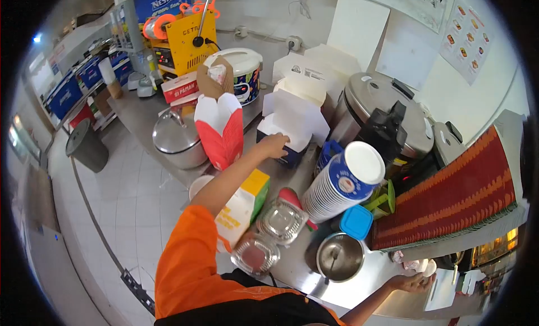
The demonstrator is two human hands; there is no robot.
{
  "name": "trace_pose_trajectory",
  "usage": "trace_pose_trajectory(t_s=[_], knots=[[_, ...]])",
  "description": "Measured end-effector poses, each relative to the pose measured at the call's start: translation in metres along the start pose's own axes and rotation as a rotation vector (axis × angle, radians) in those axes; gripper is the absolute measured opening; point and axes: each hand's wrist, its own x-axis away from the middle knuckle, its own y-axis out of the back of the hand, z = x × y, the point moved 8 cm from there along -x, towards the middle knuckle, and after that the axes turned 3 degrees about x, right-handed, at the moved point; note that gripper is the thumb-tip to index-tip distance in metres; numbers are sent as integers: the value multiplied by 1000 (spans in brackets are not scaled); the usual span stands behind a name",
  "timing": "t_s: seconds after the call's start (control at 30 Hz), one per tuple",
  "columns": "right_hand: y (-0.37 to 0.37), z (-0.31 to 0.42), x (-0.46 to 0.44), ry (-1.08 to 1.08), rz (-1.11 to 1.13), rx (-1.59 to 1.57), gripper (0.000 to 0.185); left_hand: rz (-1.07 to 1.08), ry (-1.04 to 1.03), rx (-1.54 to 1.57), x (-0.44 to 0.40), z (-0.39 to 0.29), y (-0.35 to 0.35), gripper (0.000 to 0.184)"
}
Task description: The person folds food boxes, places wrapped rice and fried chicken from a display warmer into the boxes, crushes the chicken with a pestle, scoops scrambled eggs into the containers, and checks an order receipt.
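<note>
My left hand [273,146] reaches forward to the front edge of an open takeaway box [289,127], white inside and dark blue outside. Its fingers bend over the rim, and what they hold, if anything, is hidden. On the right, my right hand [414,282] is low over the counter, palm up, with its fingers curled round small pale round items [428,268] that I cannot make out. Left of the box stands a tall red and white carton [220,132]. Two clear plastic containers [282,220] lie nearer my body.
A stack of paper tubs [343,180], a steel bowl [340,257] and a blue-lidded box [356,221] stand on the right. A lidded pot [177,138] is at the left. Rice cookers [387,110] and a yellow machine [191,42] stand behind.
</note>
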Motion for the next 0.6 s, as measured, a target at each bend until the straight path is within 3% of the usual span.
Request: trace_pose_trajectory(t_s=[0.03,0.13,0.2,0.23,0.27,0.33,0.37,0.4,0.5,0.6], knots=[[-7,20,2,38,41,46,27,-44,18,-186,-18,16,-6,47],[-22,76,-8,160,202,110,22,406,100,-408,-47,61,-60,48],[-31,100,-27,270,350,25,19,520,134,-364,-34,57,-73,33],[-38,117,-43,335,411,42,17,587,92,-408,-17,39,-61,34],[-41,127,-62,437,479,-20,20,690,164,-248,1,35,-56,36],[-68,147,-94,422,467,48,25,866,-38,-161,27,32,-74,64],[-95,174,-104,516,606,286,32,998,73,-108,43,35,-73,70],[-126,199,-112,554,812,25,33,1126,187,-59,60,32,-65,76],[-244,325,-60,790,1095,-305,21,948,155,-8,64,23,-40,63],[-368,386,36,954,1302,-519,22,326,-139,133,69,-14,19,54]])
